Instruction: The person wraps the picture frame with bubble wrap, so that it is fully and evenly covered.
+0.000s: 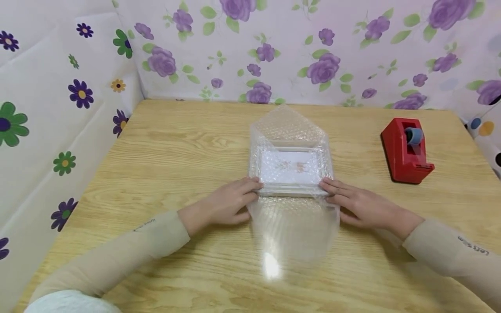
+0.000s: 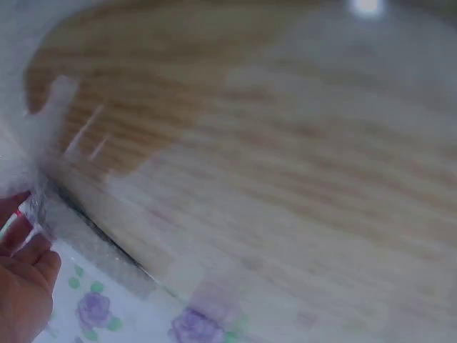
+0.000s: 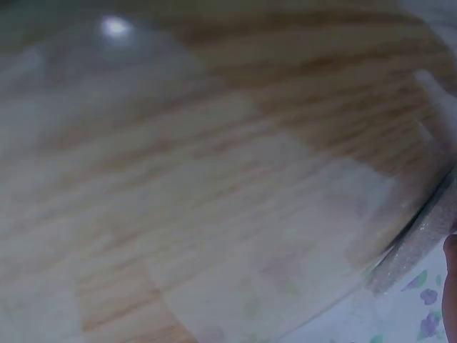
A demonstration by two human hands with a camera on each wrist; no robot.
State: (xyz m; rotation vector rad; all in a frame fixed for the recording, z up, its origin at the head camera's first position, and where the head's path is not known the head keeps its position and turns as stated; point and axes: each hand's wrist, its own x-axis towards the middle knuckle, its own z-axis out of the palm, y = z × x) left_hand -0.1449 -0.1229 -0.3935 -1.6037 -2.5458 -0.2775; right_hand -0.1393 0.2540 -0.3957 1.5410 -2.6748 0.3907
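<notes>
A framed picture [image 1: 289, 167] lies flat under bubble wrap [image 1: 283, 124], with one flap pointing to the back and another clear flap toward the person. My left hand [image 1: 223, 202] rests its extended fingers on the near left corner of the wrapped frame. At the near right corner, the fingers of my right hand [image 1: 364, 206] lie on the wrap in the same way. In the left wrist view, fingertips of the left hand [image 2: 27, 279] touch the crinkled wrap. Only a sliver of the right hand [image 3: 450, 286] shows in the right wrist view.
A red tape dispenser [image 1: 407, 152] with a blue roll stands at the right on the wooden table [image 1: 176, 143]. Flowered sheets [image 1: 219, 48] hang behind the table and at its sides.
</notes>
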